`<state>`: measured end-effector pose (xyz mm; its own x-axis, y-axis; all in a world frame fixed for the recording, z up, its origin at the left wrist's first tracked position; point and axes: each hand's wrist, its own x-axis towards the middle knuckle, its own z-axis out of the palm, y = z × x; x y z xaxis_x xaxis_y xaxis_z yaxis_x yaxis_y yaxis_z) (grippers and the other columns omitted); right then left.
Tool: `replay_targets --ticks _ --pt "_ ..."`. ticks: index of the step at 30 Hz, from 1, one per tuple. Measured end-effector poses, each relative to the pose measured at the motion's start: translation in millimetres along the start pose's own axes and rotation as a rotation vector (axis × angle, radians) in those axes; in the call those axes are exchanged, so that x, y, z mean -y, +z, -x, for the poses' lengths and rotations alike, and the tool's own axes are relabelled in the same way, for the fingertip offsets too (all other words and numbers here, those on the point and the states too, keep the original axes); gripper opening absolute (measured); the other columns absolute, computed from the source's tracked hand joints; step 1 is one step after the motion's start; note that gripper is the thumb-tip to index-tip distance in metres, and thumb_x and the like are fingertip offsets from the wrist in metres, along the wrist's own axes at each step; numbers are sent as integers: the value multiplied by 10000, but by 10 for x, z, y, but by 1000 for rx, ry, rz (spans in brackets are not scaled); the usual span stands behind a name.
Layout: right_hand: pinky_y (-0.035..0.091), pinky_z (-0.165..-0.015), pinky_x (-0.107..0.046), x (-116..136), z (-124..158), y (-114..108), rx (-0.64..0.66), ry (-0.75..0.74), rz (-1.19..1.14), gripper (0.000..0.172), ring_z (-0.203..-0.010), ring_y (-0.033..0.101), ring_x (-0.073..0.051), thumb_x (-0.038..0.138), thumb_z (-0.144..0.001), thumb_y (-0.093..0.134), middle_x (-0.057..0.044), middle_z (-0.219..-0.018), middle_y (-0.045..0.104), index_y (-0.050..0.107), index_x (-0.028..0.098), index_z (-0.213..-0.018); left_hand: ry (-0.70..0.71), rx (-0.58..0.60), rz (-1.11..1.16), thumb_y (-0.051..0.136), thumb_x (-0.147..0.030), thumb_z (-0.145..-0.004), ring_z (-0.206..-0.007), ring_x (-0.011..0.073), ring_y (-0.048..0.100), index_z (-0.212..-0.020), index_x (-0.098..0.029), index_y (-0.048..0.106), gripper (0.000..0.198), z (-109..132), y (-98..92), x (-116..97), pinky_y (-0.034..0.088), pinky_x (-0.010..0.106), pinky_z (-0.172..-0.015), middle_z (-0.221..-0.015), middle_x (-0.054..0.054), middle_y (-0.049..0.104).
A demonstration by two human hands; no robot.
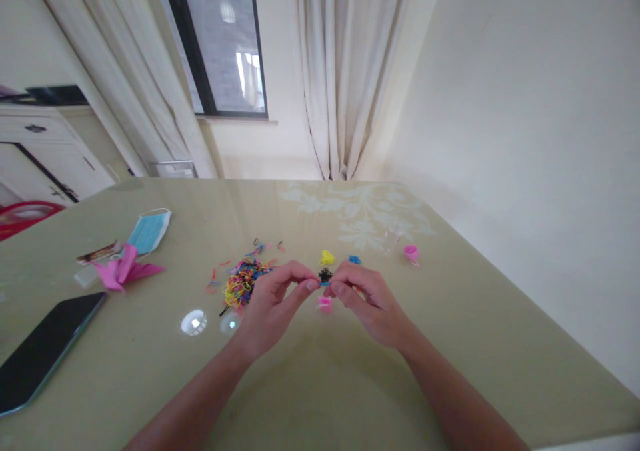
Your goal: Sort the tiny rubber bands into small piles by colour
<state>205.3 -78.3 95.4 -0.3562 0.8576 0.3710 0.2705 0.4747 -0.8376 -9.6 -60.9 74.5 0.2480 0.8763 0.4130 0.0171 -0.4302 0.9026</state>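
Between my two hands a small blue rubber band (pixel 325 283) is held at both ends. My left hand (pixel 270 307) pinches one end with thumb and forefinger, and my right hand (pixel 375 304) pinches the other. Just behind the band lies a little pile of black bands (pixel 325 273). Farther back are a yellow pile (pixel 327 257) and a blue pile (pixel 355 259), while a pink pile (pixel 325 303) lies nearer me. A mixed heap of colourful rubber bands (pixel 244 283) spreads beside my left hand, which hides part of it.
To the left on the table (pixel 490 344) are a black phone (pixel 47 347), a pink folded paper figure (pixel 123 271) and a blue face mask (pixel 150 231). A small pink cup-shaped piece (pixel 411 253) stands at the right. A wall (pixel 540 137) borders the table's right side.
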Motion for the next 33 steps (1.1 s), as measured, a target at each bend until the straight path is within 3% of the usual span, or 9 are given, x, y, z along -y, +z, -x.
replay_targets --ticks 8,10,13,15,18,21,27,33 --pt "427 -620 -282 -17 -24 -4 -72 -50 105 330 -667 547 -155 450 -1038 614 -30 -752 673 799 214 -899 34 -21 -64 670 -411 -996 -821 185 704 -937 -205 766 235 -6 7 4 562 289 -755 -877 59 765" --pt "420 -608 -284 -82 -48 -57 -149 -12 186 306 -653 547 -157 421 -1028 620 -29 -740 666 809 211 -912 18 -53 -234 628 -390 -1017 -859 201 716 -1011 -212 767 226 -28 -13 80 566 315 -790 -947 66 783" --pt "429 -621 -295 -259 -89 -221 -243 87 376 269 -648 570 -165 361 -1007 623 -40 -764 691 824 204 -922 11 -47 -679 603 -290 -1011 -1000 260 716 -1070 -220 765 186 -62 -69 256 545 403 -930 -1075 87 790" --pt "436 -638 -303 -411 -106 -357 -233 184 538 252 -651 594 -169 313 -994 615 -55 -822 727 831 205 -922 -17 10 -969 601 -227 -991 -1182 322 674 -1172 -237 754 237 -70 -111 390 483 483 -1058 -1232 110 768" --pt "438 -672 -316 -632 -112 -513 -184 306 762 263 -684 626 -185 282 -1000 599 -78 -892 748 839 203 -927 -99 93 -1191 569 -211 -999 -1325 353 602 -1305 -246 701 336 -65 -157 554 424 521 -1121 -1432 131 687" --pt "430 -676 -316 -803 -113 -557 -127 351 865 278 -729 660 -206 277 -1016 588 -84 -901 755 847 212 -940 -116 147 -1243 505 -237 -1032 -1293 332 618 -1266 -257 712 313 -77 -178 628 416 507 -1113 -1427 119 693" --pt "441 -663 -301 -1004 -123 -478 -69 338 934 294 -813 684 -219 277 -1041 560 -89 -948 756 851 240 -1036 -82 191 -1161 487 -192 -1021 -1113 304 680 -1030 -226 778 293 -143 -201 637 465 451 -1020 -1117 116 781" --pt "468 -698 -310 -1032 -107 -481 -103 329 935 309 -849 695 -231 266 -1056 540 -91 -974 744 847 253 -1095 -31 63 -997 511 -169 -992 -1103 297 697 -1038 -244 785 287 -169 -241 650 485 472 -1041 -1081 96 787"
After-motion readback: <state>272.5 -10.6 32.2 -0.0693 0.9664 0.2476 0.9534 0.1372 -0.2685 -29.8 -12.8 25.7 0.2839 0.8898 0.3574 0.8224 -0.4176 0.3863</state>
